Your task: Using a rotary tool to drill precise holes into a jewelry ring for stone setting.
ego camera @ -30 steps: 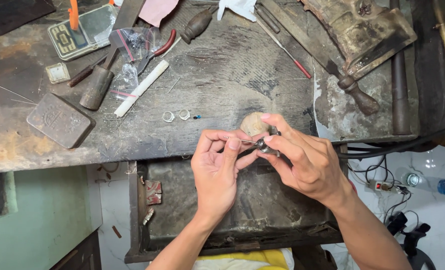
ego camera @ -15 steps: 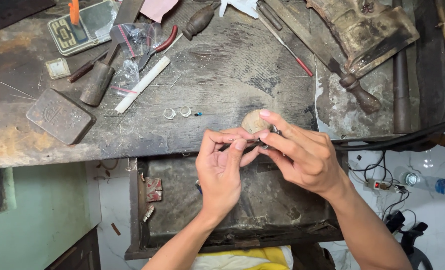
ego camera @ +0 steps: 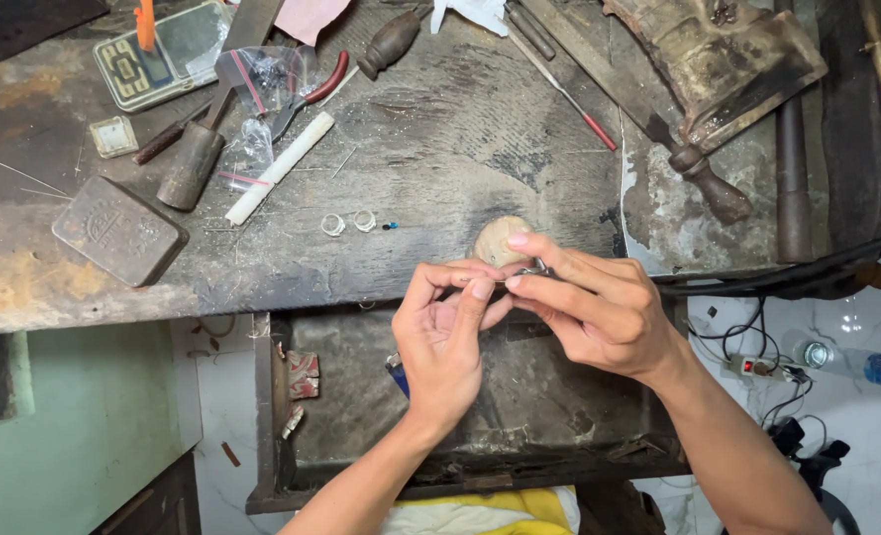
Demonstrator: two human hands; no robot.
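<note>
My left hand (ego camera: 447, 342) and my right hand (ego camera: 591, 305) meet fingertip to fingertip over the bench's front edge, pinching a small metal piece (ego camera: 532, 268) between them; its shape is too small to make out. Just behind the fingers a rounded wooden peg (ego camera: 497, 239) juts from the worn workbench (ego camera: 440, 149). Two small silver rings (ego camera: 347, 223) and a tiny blue stone (ego camera: 389, 226) lie on the bench left of the peg. Below my hands an open wooden drawer (ego camera: 361, 416) hangs under the bench.
Scattered at the back left are a pocket scale (ego camera: 158, 59), a hammer (ego camera: 198, 149), a white stick (ego camera: 280, 166), red-handled pliers (ego camera: 311, 94), plastic bags and a flat metal tin (ego camera: 118, 230). A rusty vise (ego camera: 718, 50) and a red-tipped rod (ego camera: 569, 94) sit to the right. Cables and a power strip (ego camera: 757, 367) lie on the floor.
Both hands have stayed at the peg; the fingers have shifted slightly, working the small piece between the fingertips.
</note>
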